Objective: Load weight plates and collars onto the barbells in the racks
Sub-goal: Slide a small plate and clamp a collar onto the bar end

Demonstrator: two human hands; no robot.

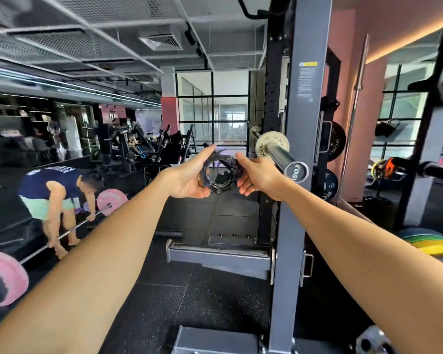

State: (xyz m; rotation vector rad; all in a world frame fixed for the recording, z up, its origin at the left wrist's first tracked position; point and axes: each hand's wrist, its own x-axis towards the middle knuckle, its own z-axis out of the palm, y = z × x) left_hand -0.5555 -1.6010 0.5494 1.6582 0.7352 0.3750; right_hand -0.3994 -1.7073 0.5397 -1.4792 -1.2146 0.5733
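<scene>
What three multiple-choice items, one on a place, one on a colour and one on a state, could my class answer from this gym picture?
1. Where is the collar?
A. On the floor
B. Between both hands, left of the barbell sleeve
C. Hanging on the rack post

2. What colour are the plates on the bar that the bending person grips?
A. Pink
B. Black
C. Blue

3. What is on the near barbell sleeve?
A. Two plates
B. A clamped collar
C. Nothing

Answers:
1 B: the left hand and right hand hold it, apart from the barbell sleeve.
2 A: the plates are pink.
3 C: the sleeve is bare to its end cap.
</scene>
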